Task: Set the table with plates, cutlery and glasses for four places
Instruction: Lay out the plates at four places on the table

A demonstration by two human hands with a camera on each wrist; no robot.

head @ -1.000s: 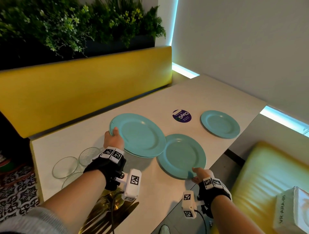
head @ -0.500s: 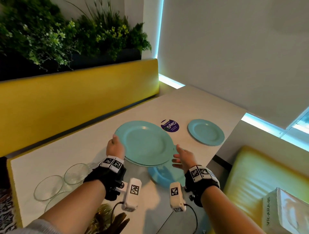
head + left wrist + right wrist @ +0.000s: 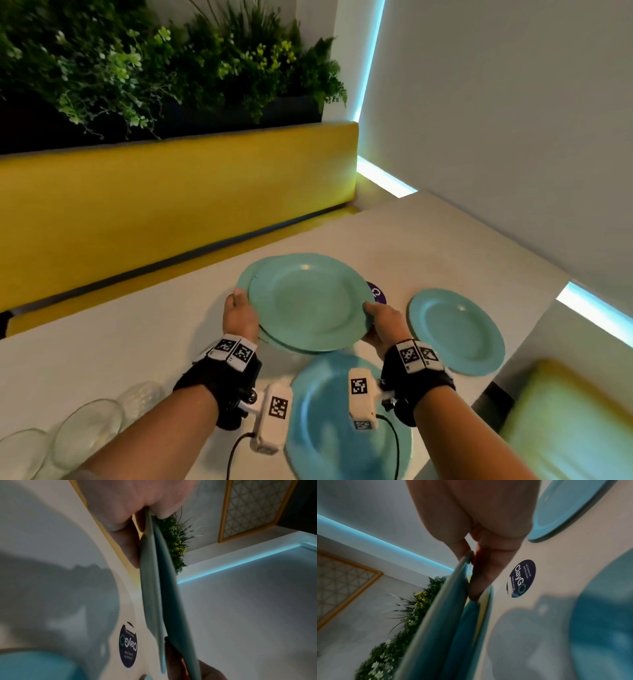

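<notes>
Two stacked teal plates hang just above the white table [image 3: 137,335]. My left hand [image 3: 239,315] grips the stack's left rim, thumb on top and fingers beneath. In the left wrist view both plate edges [image 3: 154,588] run out from that hand [image 3: 133,513]. My right hand [image 3: 383,322] pinches the right rim of the top plate [image 3: 308,301], which sits shifted right of the lower plate [image 3: 245,279]. The right wrist view shows my right hand [image 3: 474,555] with fingers slid between the top plate [image 3: 440,615] and the lower plate [image 3: 488,608].
One teal plate [image 3: 329,411] lies at the table's near edge under my wrists, another [image 3: 459,329] to the right. A round purple sticker [image 3: 378,294] peeks out behind the stack. Clear glasses [image 3: 85,431] stand at the near left. Yellow benches flank the table.
My right hand let go of the near plate and moved up to the stack's right rim, taking the top plate. The top plate has shifted right on the lower one.
</notes>
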